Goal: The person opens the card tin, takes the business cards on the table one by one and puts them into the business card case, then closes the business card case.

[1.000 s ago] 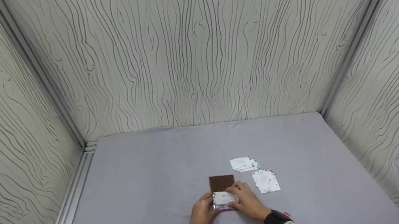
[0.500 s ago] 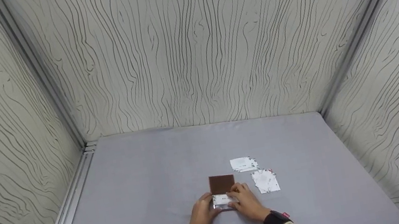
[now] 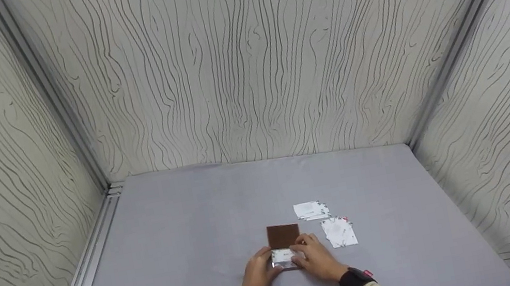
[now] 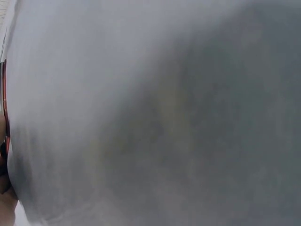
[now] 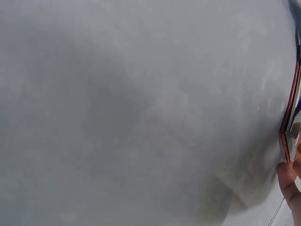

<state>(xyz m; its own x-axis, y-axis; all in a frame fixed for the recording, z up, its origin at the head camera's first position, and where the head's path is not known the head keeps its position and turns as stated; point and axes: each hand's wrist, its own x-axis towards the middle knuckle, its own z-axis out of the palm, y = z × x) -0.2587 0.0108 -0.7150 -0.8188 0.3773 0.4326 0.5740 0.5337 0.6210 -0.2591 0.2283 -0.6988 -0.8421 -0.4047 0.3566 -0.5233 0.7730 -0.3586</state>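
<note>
A brown business card case lies opened on the grey cloth, its brown flap at the far side and a shiny metal part nearest the person. A white printed card sits over the metal part. My left hand grips the case's left side, thumb at the near corner. My right hand pinches the card's right end, its index finger at the far edge and thumb near the front. In the right wrist view, fingertips lie at the end of the case's thin edge. The left wrist view catches only a sliver of the case.
To the right of the case lies a loose pile of white cards with floral edges. Behind it is another small spread of white cards. Wood-patterned walls enclose the grey cloth-covered table; a metal rail runs along its left side.
The card has slid a little toward the person, baring more of the brown flap, and the right index finger has come down with it. The left hand has stayed in place.
</note>
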